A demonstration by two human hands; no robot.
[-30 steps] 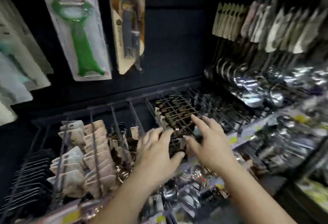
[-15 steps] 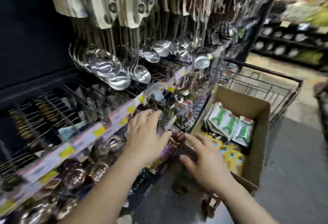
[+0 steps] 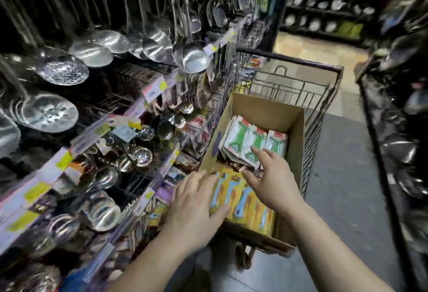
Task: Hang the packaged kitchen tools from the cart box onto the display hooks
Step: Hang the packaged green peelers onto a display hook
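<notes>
The right hand (image 3: 271, 181) hung spread and empty over the open brown cardboard box (image 3: 295, 143) in the black wire shopping cart (image 3: 324, 97), its fingertips just above the stack of white cards carrying green-handled tools (image 3: 245, 140) at the far end. The left hand (image 3: 195, 208) lay flat, fingers loosely splayed, on the near left edge of the box, its thumb touching the yellow cards with blue-handled tools (image 3: 240, 201) at the near end; it gripped nothing.

These packs looked light: thin card backings, probably with a clear blister over each tool, stiff enough to lift by one edge but easy to bend. The glossy faces could slide against one another, so pinching a small bunch by the top edge, where a hang hole would likely be, seemed the safest hold. They did not look fragile.

No brand or wording could be read on the packs; motion blur smeared the print. The yellow and white price tags (image 3: 159, 86) along the shelf rails on the left were equally illegible.
</notes>
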